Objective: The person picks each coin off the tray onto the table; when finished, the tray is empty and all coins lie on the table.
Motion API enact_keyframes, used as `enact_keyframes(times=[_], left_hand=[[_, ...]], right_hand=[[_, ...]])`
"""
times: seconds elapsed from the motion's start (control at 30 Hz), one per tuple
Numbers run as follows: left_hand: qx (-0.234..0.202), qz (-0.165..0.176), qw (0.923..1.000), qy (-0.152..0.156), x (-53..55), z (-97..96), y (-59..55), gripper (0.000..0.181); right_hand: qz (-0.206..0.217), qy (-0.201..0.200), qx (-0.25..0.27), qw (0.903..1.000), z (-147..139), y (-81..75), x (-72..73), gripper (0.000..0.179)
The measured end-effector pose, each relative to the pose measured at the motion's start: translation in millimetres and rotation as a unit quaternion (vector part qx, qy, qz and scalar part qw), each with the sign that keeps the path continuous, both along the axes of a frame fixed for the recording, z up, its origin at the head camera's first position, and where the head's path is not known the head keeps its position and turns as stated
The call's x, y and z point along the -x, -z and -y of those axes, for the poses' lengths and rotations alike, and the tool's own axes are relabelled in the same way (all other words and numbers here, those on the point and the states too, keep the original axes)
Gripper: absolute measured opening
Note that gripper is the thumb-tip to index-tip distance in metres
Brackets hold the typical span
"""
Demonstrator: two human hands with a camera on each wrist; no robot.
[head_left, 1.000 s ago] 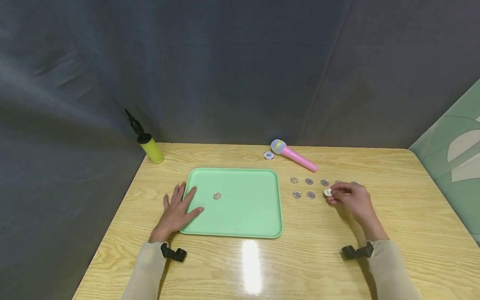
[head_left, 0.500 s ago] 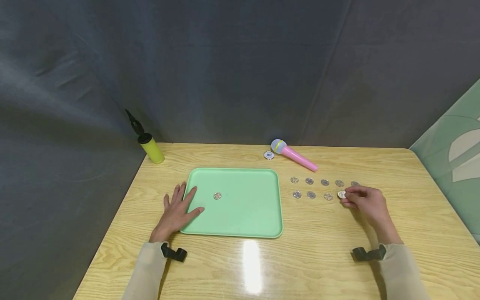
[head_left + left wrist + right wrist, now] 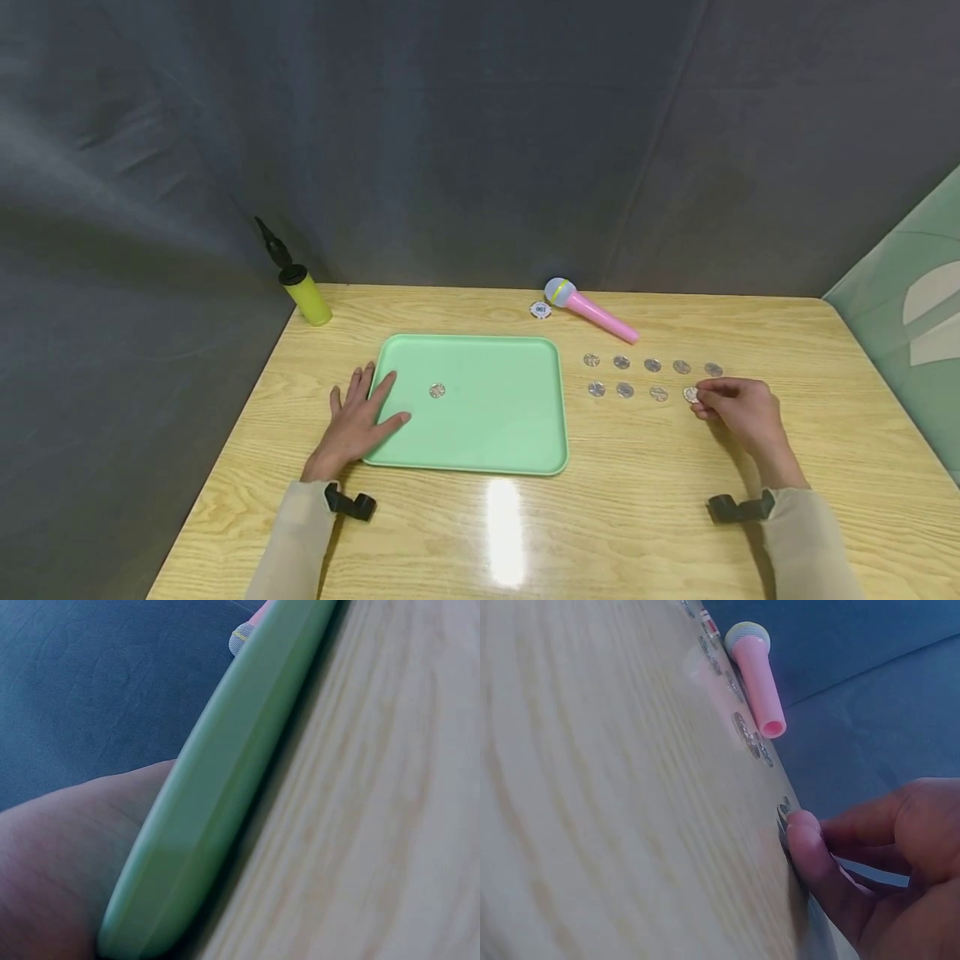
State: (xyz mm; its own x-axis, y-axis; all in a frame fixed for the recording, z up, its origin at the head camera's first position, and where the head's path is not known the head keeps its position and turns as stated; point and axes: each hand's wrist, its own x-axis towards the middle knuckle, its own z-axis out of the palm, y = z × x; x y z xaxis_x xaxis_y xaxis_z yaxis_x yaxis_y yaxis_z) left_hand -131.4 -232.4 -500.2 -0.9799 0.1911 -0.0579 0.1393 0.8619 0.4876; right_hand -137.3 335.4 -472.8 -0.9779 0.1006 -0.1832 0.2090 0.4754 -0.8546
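Observation:
With thumb and fingers, my right hand (image 3: pixel 746 417) pinches a silver coin (image 3: pixel 691 394) at the right end of the near row. In the right wrist view, the thumb and fingertips meet at the thin coin (image 3: pixel 782 829), low against the table. Two rows of silver coins (image 3: pixel 625 390) lie right of the tray. My left hand (image 3: pixel 352 429) rests with spread fingers over the left edge of a mint-green tray (image 3: pixel 480 442), on which one coin (image 3: pixel 437 390) lies. The left wrist view catches the tray's outer wall (image 3: pixel 217 787) beside part of that hand.
Behind the coins lies a pink toy microphone (image 3: pixel 600 316), with a white poker chip (image 3: pixel 540 310) next to its head. A yellow-green pump (image 3: pixel 307 296) with a black top stands at the back left. Dark fabric (image 3: pixel 480 150) closes off the wooden table's (image 3: pixel 420 533) far side.
My right hand has left one coin in the near row and moved right with another, lowering it slightly. The far row's last coin shows more fully. My left hand stays put.

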Motion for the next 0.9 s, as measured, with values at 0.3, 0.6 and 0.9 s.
enact_keyframes(times=[0.3,0.6,0.9], left_hand=[[0.005,0.001,1.0,0.0,0.3,-0.1,0.4,0.081],[0.0,0.001,1.0,0.002,0.0,-1.0,-1.4,0.081],[0.0,0.002,1.0,0.0,-0.5,0.2,0.6,0.081]], right_hand=[[-0.01,0.005,-0.05,0.9987,2,1.6,-0.5,0.03],[-0.02,0.01,-0.058,0.998,2,-1.1,-3.0,0.028],[-0.066,0.009,-0.056,0.9962,17,-15.4,-0.7,0.029]])
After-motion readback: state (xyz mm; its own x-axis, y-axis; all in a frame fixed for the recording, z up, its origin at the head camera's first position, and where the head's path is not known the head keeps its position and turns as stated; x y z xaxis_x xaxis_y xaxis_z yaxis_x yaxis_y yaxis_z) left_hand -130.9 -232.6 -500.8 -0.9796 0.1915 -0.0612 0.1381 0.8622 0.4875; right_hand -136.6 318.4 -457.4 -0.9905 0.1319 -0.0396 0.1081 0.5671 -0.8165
